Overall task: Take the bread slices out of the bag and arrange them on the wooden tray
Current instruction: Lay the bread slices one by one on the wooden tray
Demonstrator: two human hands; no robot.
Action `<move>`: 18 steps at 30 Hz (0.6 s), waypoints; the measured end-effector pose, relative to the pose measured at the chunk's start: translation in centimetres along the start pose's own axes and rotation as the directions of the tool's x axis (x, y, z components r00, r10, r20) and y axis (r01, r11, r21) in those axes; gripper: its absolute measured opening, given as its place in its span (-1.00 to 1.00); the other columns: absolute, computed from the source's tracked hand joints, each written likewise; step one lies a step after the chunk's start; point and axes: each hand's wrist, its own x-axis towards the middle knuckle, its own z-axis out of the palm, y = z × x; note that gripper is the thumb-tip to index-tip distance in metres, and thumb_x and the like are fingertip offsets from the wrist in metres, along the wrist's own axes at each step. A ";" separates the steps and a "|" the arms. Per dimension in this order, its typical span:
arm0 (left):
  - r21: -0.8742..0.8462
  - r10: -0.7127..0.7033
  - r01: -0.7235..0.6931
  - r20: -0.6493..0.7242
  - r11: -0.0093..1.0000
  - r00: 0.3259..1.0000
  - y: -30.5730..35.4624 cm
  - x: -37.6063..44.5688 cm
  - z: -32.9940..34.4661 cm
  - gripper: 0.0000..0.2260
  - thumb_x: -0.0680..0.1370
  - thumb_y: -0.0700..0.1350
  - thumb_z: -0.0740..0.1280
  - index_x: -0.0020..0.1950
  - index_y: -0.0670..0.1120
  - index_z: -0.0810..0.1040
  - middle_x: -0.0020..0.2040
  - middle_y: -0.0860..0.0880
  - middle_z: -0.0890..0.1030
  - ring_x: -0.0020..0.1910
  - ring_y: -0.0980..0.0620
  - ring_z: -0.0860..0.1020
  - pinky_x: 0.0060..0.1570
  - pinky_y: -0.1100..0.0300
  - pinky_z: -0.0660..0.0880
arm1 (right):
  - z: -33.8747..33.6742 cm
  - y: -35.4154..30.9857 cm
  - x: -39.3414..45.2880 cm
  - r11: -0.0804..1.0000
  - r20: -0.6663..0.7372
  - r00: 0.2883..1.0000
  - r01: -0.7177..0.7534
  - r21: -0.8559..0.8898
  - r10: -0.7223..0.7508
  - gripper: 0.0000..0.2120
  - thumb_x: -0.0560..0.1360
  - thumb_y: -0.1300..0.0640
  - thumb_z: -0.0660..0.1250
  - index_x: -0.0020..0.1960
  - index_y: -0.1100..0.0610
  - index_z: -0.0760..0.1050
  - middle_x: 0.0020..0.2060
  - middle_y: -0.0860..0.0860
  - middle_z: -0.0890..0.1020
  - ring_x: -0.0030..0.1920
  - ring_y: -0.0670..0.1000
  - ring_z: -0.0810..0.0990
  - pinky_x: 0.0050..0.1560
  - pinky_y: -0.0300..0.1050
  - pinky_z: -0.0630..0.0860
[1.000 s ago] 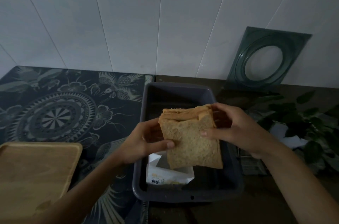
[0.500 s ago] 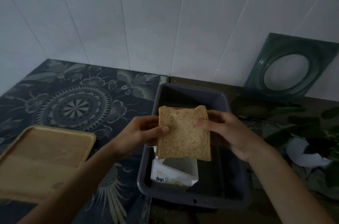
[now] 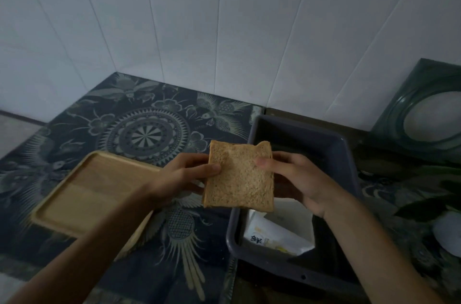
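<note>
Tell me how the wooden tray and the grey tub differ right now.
The wooden tray is pale, flat and shallow-rimmed; the grey tub is dark with tall walls. The wooden tray has nothing on it, while the grey tub holds the white bread bag. The wooden tray lies on the patterned cloth to the left; the grey tub sits right of it. Both are rectangular with rounded corners.

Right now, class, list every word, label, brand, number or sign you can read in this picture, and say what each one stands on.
"鲜": one dark printed character on the white bread bag lying in the grey tub.
Yellow marks beside that character on the bag: too small and blurred to read.
Bread slices, wooden tray, patterned cloth and wall: no text on them.
</note>
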 end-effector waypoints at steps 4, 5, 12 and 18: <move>0.019 -0.016 0.016 -0.005 1.000 1.000 -0.6 -2.0 -4.3 -0.61 0.45 0.14 0.43 0.23 0.04 0.65 0.16 -0.07 0.70 0.16 -0.10 0.66 0.14 -0.06 0.60 | 4.8 0.2 1.8 1.000 -0.032 0.999 -0.010 0.001 0.010 -0.49 0.30 -0.08 0.65 0.17 0.12 0.69 0.10 0.14 0.76 0.12 0.17 0.74 0.12 0.09 0.69; 0.027 -0.023 0.023 -0.001 0.999 1.000 -0.8 -2.5 -5.6 -0.60 0.45 0.15 0.43 0.24 0.04 0.64 0.18 -0.08 0.69 0.17 -0.11 0.66 0.14 -0.08 0.59 | 6.1 0.3 2.3 1.000 -0.042 0.999 -0.015 0.008 0.015 -0.49 0.29 -0.08 0.65 0.17 0.12 0.70 0.10 0.14 0.76 0.12 0.17 0.74 0.11 0.09 0.69; 0.075 -0.109 0.106 0.033 0.991 0.994 -3.3 -5.3 -15.0 -0.60 0.45 0.14 0.43 0.26 0.07 0.63 0.19 -0.04 0.68 0.17 -0.05 0.65 0.06 -0.03 0.61 | 15.6 2.4 6.2 0.993 -0.069 0.993 -0.088 0.078 0.093 -0.59 0.36 -0.07 0.61 0.14 0.10 0.72 0.02 0.09 0.78 0.01 0.08 0.78 -0.09 -0.10 0.69; 0.069 -0.206 0.205 0.010 0.976 0.979 -7.3 -6.9 -21.9 -0.64 0.38 0.16 0.48 0.15 0.14 0.68 0.13 0.06 0.71 0.10 0.08 0.68 -0.04 0.12 0.63 | 22.9 6.4 10.4 0.988 -0.149 0.980 -0.116 0.105 0.131 -0.67 0.43 -0.06 0.57 0.12 0.09 0.73 0.02 0.05 0.79 0.05 0.05 0.77 -0.04 -0.07 0.67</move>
